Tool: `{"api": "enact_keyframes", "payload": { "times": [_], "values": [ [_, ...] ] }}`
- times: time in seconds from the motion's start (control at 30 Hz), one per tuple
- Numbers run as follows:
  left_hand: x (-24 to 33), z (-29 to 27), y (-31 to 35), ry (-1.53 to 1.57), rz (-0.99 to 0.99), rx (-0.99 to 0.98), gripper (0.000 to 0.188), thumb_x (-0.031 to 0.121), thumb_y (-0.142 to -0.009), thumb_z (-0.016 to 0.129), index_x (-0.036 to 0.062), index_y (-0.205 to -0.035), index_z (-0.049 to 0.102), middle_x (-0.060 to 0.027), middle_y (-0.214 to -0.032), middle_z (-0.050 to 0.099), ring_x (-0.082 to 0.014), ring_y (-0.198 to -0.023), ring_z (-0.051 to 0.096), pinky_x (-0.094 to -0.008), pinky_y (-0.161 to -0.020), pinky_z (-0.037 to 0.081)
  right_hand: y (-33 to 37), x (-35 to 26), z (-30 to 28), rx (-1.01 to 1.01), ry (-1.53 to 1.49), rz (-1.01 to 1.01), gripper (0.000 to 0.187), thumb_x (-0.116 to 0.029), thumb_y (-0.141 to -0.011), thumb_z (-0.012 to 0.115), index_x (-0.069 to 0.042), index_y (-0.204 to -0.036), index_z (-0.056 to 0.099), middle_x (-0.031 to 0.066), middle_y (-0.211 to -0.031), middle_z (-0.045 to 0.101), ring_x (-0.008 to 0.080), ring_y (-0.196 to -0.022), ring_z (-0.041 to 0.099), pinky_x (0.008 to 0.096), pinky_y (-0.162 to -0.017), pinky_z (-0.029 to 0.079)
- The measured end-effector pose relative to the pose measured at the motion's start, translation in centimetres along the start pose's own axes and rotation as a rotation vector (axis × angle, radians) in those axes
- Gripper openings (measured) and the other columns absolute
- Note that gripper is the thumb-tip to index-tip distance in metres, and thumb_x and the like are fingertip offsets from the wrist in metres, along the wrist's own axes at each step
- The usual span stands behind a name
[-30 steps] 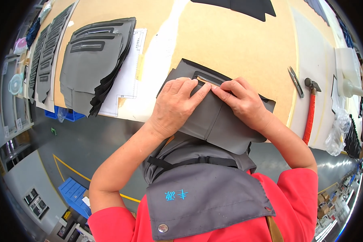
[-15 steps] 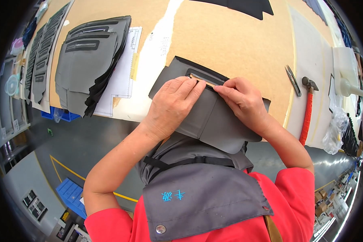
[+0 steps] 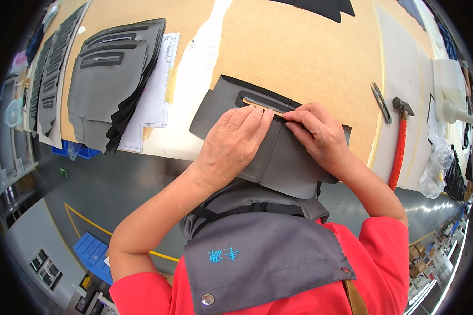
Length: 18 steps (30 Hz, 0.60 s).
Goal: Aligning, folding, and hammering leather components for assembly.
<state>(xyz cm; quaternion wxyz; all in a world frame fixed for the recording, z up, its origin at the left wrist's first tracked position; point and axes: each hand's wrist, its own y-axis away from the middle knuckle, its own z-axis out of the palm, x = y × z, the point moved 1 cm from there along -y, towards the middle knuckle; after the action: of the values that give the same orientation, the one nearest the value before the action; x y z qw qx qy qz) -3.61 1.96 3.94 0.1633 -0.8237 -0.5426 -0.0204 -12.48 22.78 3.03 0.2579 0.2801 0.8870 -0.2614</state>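
Note:
A dark grey, leather-like panel [image 3: 207, 113] lies at the table's front edge, overhanging toward my apron. A long slot [image 3: 255, 103] with a black border runs near its far edge, and a tan strip shows inside it. My left hand [image 3: 234, 142] is on the panel, its bent fingers close together with the tips on the slot's near edge; its thumb is hidden. At the slot's right end, my right hand [image 3: 320, 134] pinches the same edge between thumb and fingers. What lies beneath the fingertips is covered.
A stack of similar grey panels [image 3: 102, 86] sits at the left on a white printed sheet [image 3: 157, 105]. To the right are thread snips [image 3: 381, 103], a red-handled hammer [image 3: 399, 152], a white bottle [image 3: 449, 79] and a clear plastic bag [image 3: 434, 170]. A black piece [image 3: 323, 8] lies at the far edge.
My left hand has slid a little right and down along the slot's near edge, showing more of the slot's left end. My right hand keeps pinching and has shifted slightly right.

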Motion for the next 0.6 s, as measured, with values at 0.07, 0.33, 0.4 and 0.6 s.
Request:
{"api": "enact_keyframes", "payload": {
  "times": [0.07,0.33,0.4,0.6],
  "values": [
    [0.02,-0.08,0.00,0.039,-0.011,0.017,0.051,0.008,-0.086,0.064,0.0050,-0.137,0.063,-0.0087,-0.126,0.060,-0.0251,-0.120,0.060,-0.0385,-0.104,0.051,0.20,0.08,-0.07,0.018,-0.047,0.027,0.024,0.000,-0.083,0.078,-0.003,-0.106,0.073,0.0090,-0.092,0.066,0.0260,-0.083,0.065,0.0363,-0.072,0.056],
    [0.21,-0.25,-0.12,0.018,0.015,0.010,0.050,0.008,-0.086,0.065,0.0077,-0.136,0.065,-0.0091,-0.125,0.060,-0.0257,-0.120,0.060,-0.0391,-0.105,0.051,0.83,0.13,-0.71,-0.046,0.150,-0.207,0.039,-0.002,-0.076,0.071,0.000,-0.115,0.073,0.0091,-0.101,0.064,0.0246,-0.089,0.064,0.0358,-0.074,0.056],
    [0.44,-0.17,-0.21,0.007,0.029,0.012,0.050,0.008,-0.085,0.065,0.0066,-0.136,0.065,-0.0094,-0.126,0.060,-0.0258,-0.120,0.060,-0.0392,-0.105,0.051,0.83,0.05,-0.71,-0.041,0.182,-0.255,0.043,-0.003,-0.075,0.069,0.001,-0.117,0.072,0.0092,-0.102,0.064,0.0246,-0.090,0.063,0.0357,-0.075,0.056],
    [0.90,0.19,-0.02,0.060,0.027,0.014,0.051,0.006,-0.084,0.066,0.0000,-0.134,0.064,-0.0098,-0.127,0.060,-0.0256,-0.122,0.059,-0.0389,-0.104,0.051,0.95,0.17,-0.94,-0.066,0.150,-0.233,0.043,-0.003,-0.075,0.070,0.002,-0.118,0.072,0.0098,-0.103,0.064,0.0252,-0.090,0.064,0.0355,-0.077,0.057]
  ]
}}
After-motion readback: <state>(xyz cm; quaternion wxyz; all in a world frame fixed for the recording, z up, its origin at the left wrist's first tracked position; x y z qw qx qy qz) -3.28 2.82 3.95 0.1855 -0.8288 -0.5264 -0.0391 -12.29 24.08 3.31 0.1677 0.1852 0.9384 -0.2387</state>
